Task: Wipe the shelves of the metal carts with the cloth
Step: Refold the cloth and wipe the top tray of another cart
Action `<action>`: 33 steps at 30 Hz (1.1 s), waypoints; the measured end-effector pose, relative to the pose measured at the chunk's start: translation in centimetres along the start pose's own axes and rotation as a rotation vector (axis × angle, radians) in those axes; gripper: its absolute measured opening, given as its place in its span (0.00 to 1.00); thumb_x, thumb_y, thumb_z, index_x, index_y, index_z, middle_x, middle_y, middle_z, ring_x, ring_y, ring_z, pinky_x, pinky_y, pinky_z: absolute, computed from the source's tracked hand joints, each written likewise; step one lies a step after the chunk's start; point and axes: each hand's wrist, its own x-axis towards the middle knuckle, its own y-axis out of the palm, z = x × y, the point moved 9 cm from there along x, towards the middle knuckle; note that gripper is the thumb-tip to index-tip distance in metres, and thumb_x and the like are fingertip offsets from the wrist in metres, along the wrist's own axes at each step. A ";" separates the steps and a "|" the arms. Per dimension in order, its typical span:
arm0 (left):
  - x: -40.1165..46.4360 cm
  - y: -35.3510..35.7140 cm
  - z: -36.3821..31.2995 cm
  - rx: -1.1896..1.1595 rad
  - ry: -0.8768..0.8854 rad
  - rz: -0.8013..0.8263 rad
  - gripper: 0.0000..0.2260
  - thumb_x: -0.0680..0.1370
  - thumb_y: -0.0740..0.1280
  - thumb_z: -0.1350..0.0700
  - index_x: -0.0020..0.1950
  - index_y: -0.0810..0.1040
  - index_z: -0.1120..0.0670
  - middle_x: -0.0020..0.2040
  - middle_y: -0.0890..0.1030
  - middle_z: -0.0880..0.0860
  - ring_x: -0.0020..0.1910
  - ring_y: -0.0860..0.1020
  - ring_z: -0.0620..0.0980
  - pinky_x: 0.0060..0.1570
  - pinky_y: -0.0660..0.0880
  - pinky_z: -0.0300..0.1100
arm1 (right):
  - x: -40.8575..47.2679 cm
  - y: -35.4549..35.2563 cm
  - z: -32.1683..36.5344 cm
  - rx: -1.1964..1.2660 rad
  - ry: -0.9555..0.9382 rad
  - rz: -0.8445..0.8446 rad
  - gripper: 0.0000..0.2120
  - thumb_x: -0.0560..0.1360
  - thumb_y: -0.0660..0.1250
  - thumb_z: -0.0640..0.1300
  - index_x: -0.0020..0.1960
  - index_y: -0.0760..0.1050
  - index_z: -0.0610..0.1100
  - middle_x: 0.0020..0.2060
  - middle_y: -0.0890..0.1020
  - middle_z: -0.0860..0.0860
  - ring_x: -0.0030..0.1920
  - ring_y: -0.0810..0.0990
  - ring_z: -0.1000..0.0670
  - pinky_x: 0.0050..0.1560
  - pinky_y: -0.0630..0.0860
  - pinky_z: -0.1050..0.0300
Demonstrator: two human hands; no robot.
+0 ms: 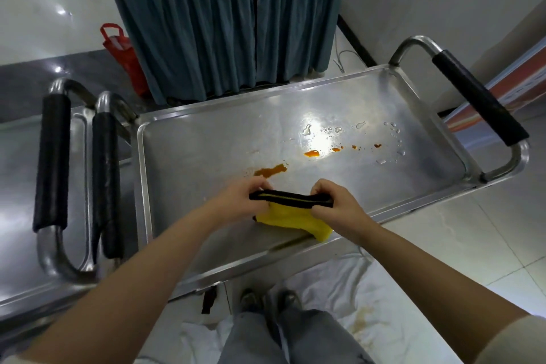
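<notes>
Left hand and right hand pinching cloth by black edge, stretched between | low over cart shelf | soft, light, limp; best bunched | sauce spill just beyond.

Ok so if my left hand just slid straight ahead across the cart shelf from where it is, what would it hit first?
Most likely the long orange-brown smear, just beyond your left hand, which grips the yellow cloth over the shelf. Past that the metal looks bare up to the far rim, though depth is hard to judge.
</notes>
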 end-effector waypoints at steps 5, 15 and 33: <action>-0.1 3.7 6.8 -0.009 -0.162 -0.050 0.11 0.78 0.67 0.58 0.55 0.73 0.42 0.53 0.78 0.46 0.52 0.76 0.47 0.41 0.71 0.29 | -0.8 1.9 -7.0 -0.107 0.228 -0.037 0.10 0.74 0.65 0.39 0.52 0.73 0.50 0.46 0.78 0.48 0.42 0.76 0.47 0.39 0.74 0.52; -0.9 3.1 5.8 0.505 0.042 -0.369 0.20 0.78 0.66 0.50 0.70 0.71 0.52 0.66 0.75 0.51 0.64 0.71 0.52 0.63 0.65 0.45 | -2.2 7.2 -3.6 -1.114 -0.540 0.118 0.28 0.71 0.68 0.42 0.70 0.68 0.49 0.72 0.67 0.43 0.73 0.62 0.37 0.70 0.60 0.36; -12.7 -2.5 18.8 0.828 -0.804 -0.356 0.55 0.65 0.41 0.21 0.73 0.30 0.63 0.75 0.32 0.63 0.75 0.33 0.59 0.71 0.36 0.61 | 4.7 18.5 -2.9 -1.119 -0.570 0.284 0.24 0.80 0.51 0.60 0.75 0.57 0.61 0.76 0.58 0.45 0.74 0.59 0.39 0.69 0.58 0.34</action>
